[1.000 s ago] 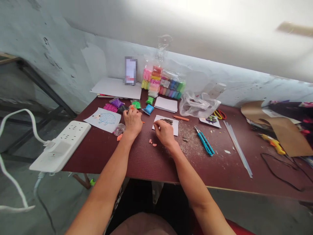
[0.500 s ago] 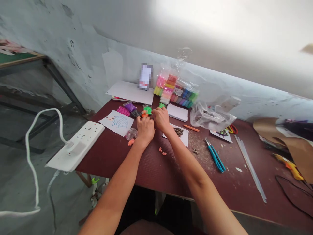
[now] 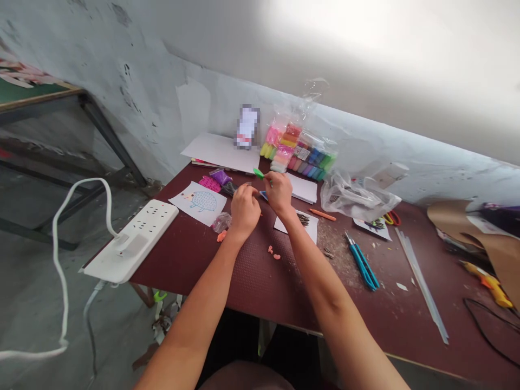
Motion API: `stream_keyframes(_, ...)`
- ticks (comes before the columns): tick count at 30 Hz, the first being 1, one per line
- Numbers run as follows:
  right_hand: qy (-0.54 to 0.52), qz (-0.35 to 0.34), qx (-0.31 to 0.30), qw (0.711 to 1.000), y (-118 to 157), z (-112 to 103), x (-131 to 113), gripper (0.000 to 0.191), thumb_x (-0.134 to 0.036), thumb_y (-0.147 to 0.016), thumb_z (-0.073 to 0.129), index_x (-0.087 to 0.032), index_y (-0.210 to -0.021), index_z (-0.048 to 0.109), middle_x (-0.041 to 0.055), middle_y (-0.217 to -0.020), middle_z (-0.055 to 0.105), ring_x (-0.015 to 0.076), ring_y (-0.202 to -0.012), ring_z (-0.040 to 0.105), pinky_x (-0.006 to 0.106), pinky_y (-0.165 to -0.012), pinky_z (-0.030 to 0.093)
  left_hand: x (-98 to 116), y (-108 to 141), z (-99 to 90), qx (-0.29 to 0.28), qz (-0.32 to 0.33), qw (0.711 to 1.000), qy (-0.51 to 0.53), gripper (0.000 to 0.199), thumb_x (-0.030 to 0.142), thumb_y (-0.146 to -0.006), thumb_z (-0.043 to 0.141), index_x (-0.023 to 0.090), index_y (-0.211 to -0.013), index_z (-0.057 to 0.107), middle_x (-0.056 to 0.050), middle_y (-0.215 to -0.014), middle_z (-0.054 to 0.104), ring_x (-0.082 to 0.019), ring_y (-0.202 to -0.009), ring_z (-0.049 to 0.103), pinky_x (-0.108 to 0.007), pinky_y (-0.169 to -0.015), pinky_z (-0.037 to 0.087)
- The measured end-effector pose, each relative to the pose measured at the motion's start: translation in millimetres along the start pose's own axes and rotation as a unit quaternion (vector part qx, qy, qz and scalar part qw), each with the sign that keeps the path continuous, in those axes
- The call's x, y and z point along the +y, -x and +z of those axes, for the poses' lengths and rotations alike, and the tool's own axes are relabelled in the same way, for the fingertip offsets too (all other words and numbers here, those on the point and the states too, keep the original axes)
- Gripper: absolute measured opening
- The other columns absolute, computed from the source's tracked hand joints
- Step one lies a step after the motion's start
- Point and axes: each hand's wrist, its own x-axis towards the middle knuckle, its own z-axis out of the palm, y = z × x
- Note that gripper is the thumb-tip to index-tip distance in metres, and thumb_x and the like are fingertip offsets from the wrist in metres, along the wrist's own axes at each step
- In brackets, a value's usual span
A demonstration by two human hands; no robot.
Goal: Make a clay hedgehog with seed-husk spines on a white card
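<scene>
My right hand (image 3: 279, 190) has its fingers closed on a small bright green piece (image 3: 258, 173), which sticks out to the left of the fingertips. Just left of it my left hand (image 3: 246, 208) is curled, and what its fingers hold, if anything, is hidden. A purple clay packet (image 3: 220, 176) and a pink piece (image 3: 209, 183) lie beyond my left hand. The paper with a blue hedgehog drawing (image 3: 203, 201) is at its left. Orange clay (image 3: 221, 236) rests beside a crumpled clear wrapper (image 3: 222, 222). A card with dark spiky pieces (image 3: 311, 229) lies right of my right wrist.
A white power strip (image 3: 134, 238) sits on the table's left edge. Bagged coloured clay (image 3: 303, 154) and a phone (image 3: 247, 127) stand at the back. On the right are a plastic bag (image 3: 353, 195), blue tweezers (image 3: 363, 263), clear sticks (image 3: 422, 287) and a yellow glue gun (image 3: 489, 281).
My hands have shifted, and the green piece now shows raised at my right fingertips. The orange and green clay beyond my left hand no longer shows. The view has turned slightly left.
</scene>
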Motion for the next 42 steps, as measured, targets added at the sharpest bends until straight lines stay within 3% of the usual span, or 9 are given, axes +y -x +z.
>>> stream_keyframes(2, -0.055, -0.012, 0.047, 0.997, 21, -12, 8, 0.028, -0.023, -0.106, 0.048, -0.020, -0.105, 0.076, 0.0078, -0.102, 0.077, 0.0246, -0.096, 0.061, 0.035, -0.090, 0.043, 0, -4, 3.0, -0.017, -0.067, 0.980, 0.187, 0.017, 0.017, -0.093, 0.055, 0.018, -0.096, 0.071, -0.010, -0.100, 0.076, -0.026, -0.101, 0.072, -0.043, -0.100, 0.055)
stream_keyframes(5, -0.099, -0.079, 0.096, 0.987, 60, -25, 15, 0.021, -0.024, -0.103, 0.057, -0.022, -0.095, 0.076, 0.0082, -0.098, 0.077, 0.0259, -0.093, 0.060, 0.038, -0.089, 0.046, 3, -4, 7.5, -0.106, -0.152, 0.873, 0.451, 0.033, 0.046, -0.095, 0.062, 0.015, -0.098, 0.072, -0.008, -0.089, 0.076, -0.021, -0.081, 0.074, -0.037, -0.083, 0.061)
stream_keyframes(8, -0.124, -0.114, 0.119, 0.979, 94, -34, 20, 0.023, -0.025, -0.103, 0.058, -0.024, -0.089, 0.076, 0.0081, -0.100, 0.078, 0.0262, -0.094, 0.062, 0.041, -0.090, 0.048, 8, -1, 8.6, -0.167, -0.142, 0.829, 0.515, 0.042, 0.053, -0.085, 0.077, 0.012, -0.097, 0.073, -0.006, -0.083, 0.076, -0.018, -0.077, 0.073, -0.031, -0.076, 0.062)
stream_keyframes(13, -0.216, -0.014, 0.157, 0.964, 109, -47, 42, 0.025, -0.038, -0.100, 0.060, -0.023, -0.114, 0.076, 0.0111, -0.114, 0.076, 0.0271, -0.104, 0.065, 0.044, -0.095, 0.052, 10, 7, 4.7, -0.286, -0.114, 0.838, 0.450, 0.043, 0.048, -0.080, 0.084, 0.010, -0.098, 0.074, -0.007, -0.084, 0.076, -0.017, -0.069, 0.071, -0.031, -0.065, 0.062)
stream_keyframes(16, -0.313, 0.017, 0.072, 0.947, 102, -53, 59, 0.032, -0.044, -0.098, 0.060, -0.019, -0.108, 0.078, 0.0094, -0.100, 0.077, 0.0219, -0.084, 0.066, 0.036, -0.078, 0.053, 12, 10, 3.6, -0.331, -0.074, 0.841, 0.421, 0.047, 0.052, -0.077, 0.085, 0.011, -0.097, 0.074, -0.007, -0.089, 0.075, -0.016, -0.071, 0.069, -0.029, -0.065, 0.060)
stream_keyframes(20, -0.380, 0.039, 0.028, 0.924, 98, -57, 64, 0.031, -0.048, -0.089, 0.069, -0.019, -0.081, 0.077, 0.0034, -0.074, 0.072, 0.0163, -0.067, 0.058, 0.030, -0.064, 0.047, 16, 12, 3.5, -0.337, -0.045, 0.857, 0.387, 0.048, 0.048, -0.073, 0.089, 0.012, -0.100, 0.071, -0.006, -0.094, 0.073, -0.014, -0.075, 0.067, -0.027, -0.069, 0.058)
stream_keyframes(27, -0.510, 0.099, -0.032, 0.854, 109, -53, 53, 0.044, -0.063, -0.076, 0.080, -0.020, -0.078, 0.072, 0.0012, -0.068, 0.068, 0.0139, -0.061, 0.056, 0.028, -0.058, 0.046, 15, 8, -7.3, -0.318, -0.016, 0.891, 0.325, 0.036, 0.044, -0.074, 0.086, 0.014, -0.078, 0.067, 0.000, -0.073, 0.064, -0.010, -0.064, 0.058, -0.025, -0.062, 0.047)
stream_keyframes(37, -0.514, 0.094, -0.081, 0.849, 118, -66, 61, 0.034, -0.052, -0.079, 0.077, -0.020, -0.069, 0.072, 0.0002, -0.062, 0.062, 0.0134, -0.062, 0.053, 0.029, -0.063, 0.046, 21, 8, -20.8, -0.425, 0.041, 0.861, 0.275, 0.026, 0.039, -0.084, 0.077, 0.014, -0.082, 0.071, -0.001, -0.077, 0.067, -0.012, -0.071, 0.059, -0.026, -0.070, 0.048)
stream_keyframes(42, -0.456, 0.046, -0.027, 0.888, 120, -61, 56, 0.017, -0.037, -0.082, 0.074, -0.021, -0.082, 0.069, -0.0012, -0.074, 0.062, 0.0118, -0.063, 0.050, 0.027, -0.059, 0.040, 18, 7, -18.4, -0.443, 0.019, 0.852, 0.278, 0.026, 0.039, -0.086, 0.075, 0.013, -0.085, 0.071, -0.005, -0.081, 0.072, -0.014, -0.073, 0.064, -0.028, -0.072, 0.053)
